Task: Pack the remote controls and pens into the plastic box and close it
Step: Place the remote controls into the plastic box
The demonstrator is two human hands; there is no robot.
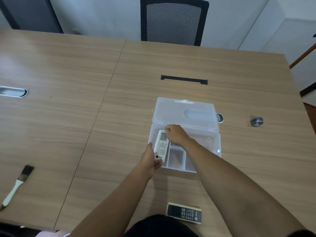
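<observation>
A clear plastic box [215,147] stands open on the wooden table, its lid [186,113] folded back flat behind it. A white remote control [161,145] lies tilted over the box's left end. My left hand [151,159] grips its near end. My right hand [175,134] holds its far end by the screen. An inner tray with dividers [176,158] shows in the box front. A second, dark remote control [184,213] lies on the table close to me. No pens are visible.
A paintbrush [16,185] lies at the near left. A black strip [184,79] is set in the table behind the box. A small metal object [256,120] sits to the right, a round grommet [219,118] beside the lid. A black chair [173,21] stands beyond the table.
</observation>
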